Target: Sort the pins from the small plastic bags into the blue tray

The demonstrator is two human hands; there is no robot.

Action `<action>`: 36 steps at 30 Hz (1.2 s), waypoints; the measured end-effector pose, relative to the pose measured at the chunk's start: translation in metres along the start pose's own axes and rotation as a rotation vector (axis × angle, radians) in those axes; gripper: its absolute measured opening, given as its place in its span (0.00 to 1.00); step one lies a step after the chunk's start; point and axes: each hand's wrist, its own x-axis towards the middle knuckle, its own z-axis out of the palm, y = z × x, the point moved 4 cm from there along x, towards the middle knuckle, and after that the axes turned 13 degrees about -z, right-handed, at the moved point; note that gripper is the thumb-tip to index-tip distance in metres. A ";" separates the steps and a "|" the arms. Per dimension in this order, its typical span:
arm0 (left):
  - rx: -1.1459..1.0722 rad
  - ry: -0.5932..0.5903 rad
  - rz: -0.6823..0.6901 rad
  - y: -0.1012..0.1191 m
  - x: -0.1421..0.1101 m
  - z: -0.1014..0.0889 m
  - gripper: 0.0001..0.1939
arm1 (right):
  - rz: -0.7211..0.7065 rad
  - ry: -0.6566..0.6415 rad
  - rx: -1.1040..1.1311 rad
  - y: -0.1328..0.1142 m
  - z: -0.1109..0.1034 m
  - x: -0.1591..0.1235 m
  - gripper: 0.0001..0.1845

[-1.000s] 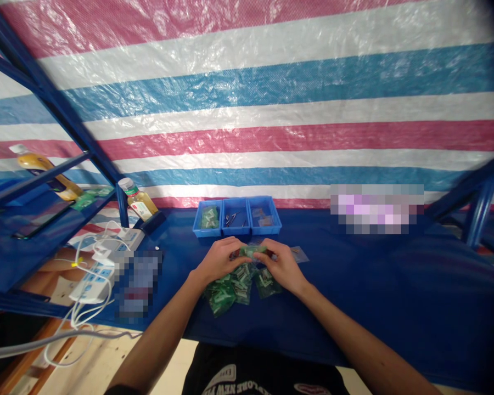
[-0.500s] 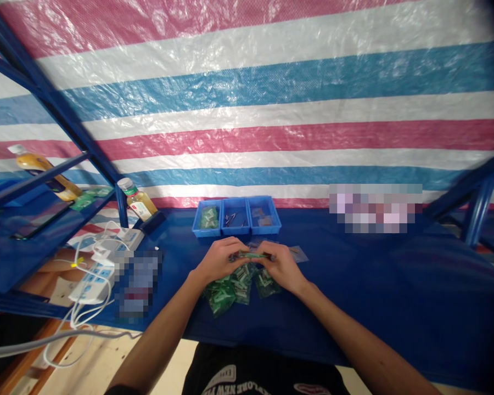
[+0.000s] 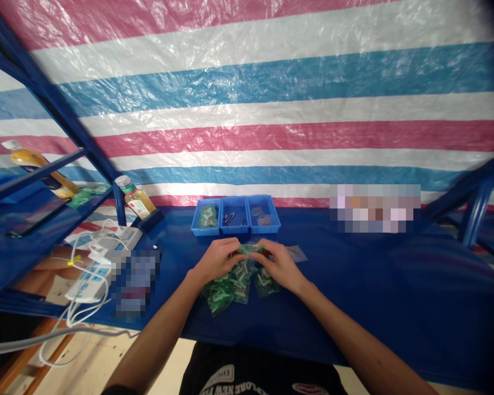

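Observation:
Between my two hands is a small green plastic bag (image 3: pixel 250 249), pinched at its two ends; what it holds is too small to make out. My left hand (image 3: pixel 219 258) is closed on its left end, thumb along the near edge. On the other end, my right hand (image 3: pixel 276 262) pinches it the same way. Just below lie several green bags of small metallic pieces (image 3: pixel 220 293), piled on the blue table (image 3: pixel 271 323). A flat clear bag (image 3: pixel 297 253) with thin brownish contents lies right of my right hand.
Beyond my hands stand three joined blue bins: left with a green bag (image 3: pixel 208 216), middle with dark slender tools (image 3: pixel 230 218), right with small clear packets (image 3: pixel 264 219). Leftward are a bottle (image 3: pixel 135 198), power strips with white cables (image 3: pixel 88 282) and a blurred-out flat object (image 3: pixel 135 282).
The green bag has turned from nearly edge-on to show more of its face between my hands. My thumbs have come closer together. The pile below looks unchanged.

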 end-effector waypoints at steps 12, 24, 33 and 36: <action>-0.106 0.102 0.047 0.006 -0.001 -0.008 0.16 | 0.244 0.059 0.395 0.009 0.000 0.000 0.23; -0.105 0.232 0.147 0.006 0.000 -0.015 0.04 | 0.025 0.136 0.273 -0.006 -0.009 0.000 0.23; -0.026 0.073 0.107 0.007 0.001 -0.003 0.17 | 0.022 0.086 0.048 -0.003 -0.007 0.002 0.17; -0.012 0.060 0.074 0.006 0.001 -0.003 0.17 | 0.042 0.093 0.070 -0.001 -0.007 0.001 0.18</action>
